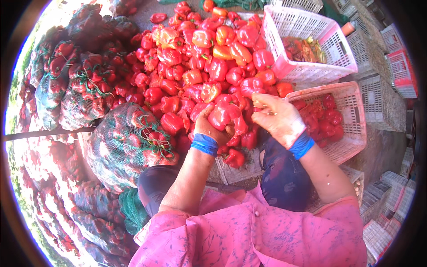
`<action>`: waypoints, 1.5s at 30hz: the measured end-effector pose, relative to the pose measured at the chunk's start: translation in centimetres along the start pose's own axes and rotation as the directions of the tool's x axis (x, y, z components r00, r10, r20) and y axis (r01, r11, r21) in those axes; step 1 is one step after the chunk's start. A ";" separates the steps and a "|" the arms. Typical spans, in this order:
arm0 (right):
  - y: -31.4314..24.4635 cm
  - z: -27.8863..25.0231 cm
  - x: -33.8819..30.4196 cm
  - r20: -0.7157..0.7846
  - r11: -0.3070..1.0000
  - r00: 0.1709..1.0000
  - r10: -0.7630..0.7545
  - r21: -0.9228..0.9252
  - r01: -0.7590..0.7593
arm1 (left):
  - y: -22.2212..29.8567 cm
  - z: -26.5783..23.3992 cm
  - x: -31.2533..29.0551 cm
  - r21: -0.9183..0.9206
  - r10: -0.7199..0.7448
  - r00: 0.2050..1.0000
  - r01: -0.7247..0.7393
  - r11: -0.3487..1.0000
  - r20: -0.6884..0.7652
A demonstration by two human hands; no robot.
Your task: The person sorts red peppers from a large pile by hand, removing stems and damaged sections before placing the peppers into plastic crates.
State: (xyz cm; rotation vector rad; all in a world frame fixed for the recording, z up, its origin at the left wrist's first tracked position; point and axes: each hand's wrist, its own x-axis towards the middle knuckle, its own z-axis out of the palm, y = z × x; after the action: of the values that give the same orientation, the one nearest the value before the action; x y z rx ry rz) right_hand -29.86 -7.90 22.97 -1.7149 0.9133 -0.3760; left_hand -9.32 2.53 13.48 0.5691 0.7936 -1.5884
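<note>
My left hand (209, 129) is wrapped round a red bell pepper (223, 115), thumb along its left side. Just to the right, apart from that pepper, is my right hand (278, 115). Its fingers are curled together, and small pale bits like seeds stick to them; what they pinch, if anything, I cannot make out. Blue bands circle both wrists. Beyond the hands spreads a large heap of red bell peppers (195, 66), some partly orange. One more red pepper (234, 158) lies at the heap's near edge, below the held one.
A pinkish crate (351, 144) with red peppers stands right of my right hand. Behind it, a white crate (307, 71) contains reddish and greenish scraps. Green net sacks of peppers (126, 147) crowd the left. Stacked crates (382, 100) line the far right.
</note>
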 end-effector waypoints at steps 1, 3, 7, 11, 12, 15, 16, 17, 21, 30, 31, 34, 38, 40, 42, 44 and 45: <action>-0.9 0.5 -0.5 -0.008 0.995 0.995 -0.100 0.015 0.100 | -0.7 1.0 -1.6 0.038 -0.050 0.996 0.047 0.998 0.075; -2.7 0.9 -1.1 -0.008 0.974 0.998 0.062 0.218 -0.059 | -2.4 2.4 -4.4 0.111 -0.080 0.985 0.064 0.992 0.153; -5.6 2.6 -4.4 0.105 0.719 0.981 0.163 0.669 -0.191 | -5.8 3.1 -7.9 0.267 0.397 0.810 -0.535 0.801 0.432; -8.2 6.1 -7.1 -0.258 0.989 0.955 -0.150 -0.059 0.139 | -6.5 3.2 -9.4 0.334 0.614 0.598 -0.800 0.499 0.516; -8.9 6.8 -7.7 -0.363 0.909 0.847 -0.389 -0.298 0.290 | -6.5 3.3 -9.6 0.337 0.618 0.634 -0.772 0.539 0.465; -11.2 8.0 -9.7 -0.254 0.777 0.774 -0.580 -0.459 0.431 | -6.8 3.6 -9.8 0.131 0.506 0.696 -0.644 0.754 0.509; -12.1 8.6 -9.6 -0.190 0.705 0.787 -0.587 -0.598 0.381 | -7.2 3.4 -9.8 0.084 0.411 0.709 -0.550 0.831 0.573; -12.8 8.9 -10.1 -0.107 0.643 0.816 -0.568 -0.677 0.359 | -7.3 3.3 -9.8 0.065 0.348 0.747 -0.461 0.885 0.567; -14.1 8.6 -9.6 -0.040 0.598 0.677 -0.735 -0.509 0.619 | -7.8 1.6 -9.3 0.220 0.290 0.663 -0.574 0.789 0.690; -11.0 3.8 -8.3 0.026 0.819 0.839 -0.544 -0.201 0.538 | -6.8 -0.6 -4.7 0.488 0.154 0.492 -0.871 0.066 0.857; -10.9 3.6 -8.2 0.062 0.774 0.833 -0.549 -0.336 0.536 | -7.1 -0.7 -4.4 0.463 0.145 0.448 -0.880 -0.103 0.882; -10.6 3.4 -8.2 0.118 0.672 0.874 -0.472 -0.593 0.443 | -8.0 -0.4 -4.2 0.479 0.183 0.443 -0.831 -0.284 0.878; -9.2 2.6 -8.1 -0.008 0.660 0.877 -0.480 -0.663 0.354 | -9.2 0.7 -4.7 0.135 -0.117 0.330 -0.650 -0.747 0.937; -8.0 1.4 -8.5 -0.170 0.765 0.897 -0.407 -0.600 0.234 | -10.6 2.2 -3.9 0.358 -0.047 0.441 -0.781 -0.512 0.896; -6.4 -0.5 -8.0 -0.471 0.987 0.867 -0.161 -0.054 0.154 | -12.6 4.1 -2.4 0.613 -0.109 0.688 -0.548 0.569 0.717; -4.0 -4.9 -10.0 -0.448 0.677 0.879 0.161 0.698 0.232 | -14.6 6.6 -0.4 0.348 -0.401 0.713 0.231 0.909 0.575; -2.8 -8.1 -11.2 -0.371 0.622 0.910 0.182 0.761 0.186 | -16.6 7.5 0.4 0.353 -0.449 0.716 0.294 0.888 0.535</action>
State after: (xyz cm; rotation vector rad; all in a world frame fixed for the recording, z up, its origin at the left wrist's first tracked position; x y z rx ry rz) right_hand -41.33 -4.84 30.54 -0.8018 0.8504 -1.0207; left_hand -25.14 -2.53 20.95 0.0270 0.2198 -2.1114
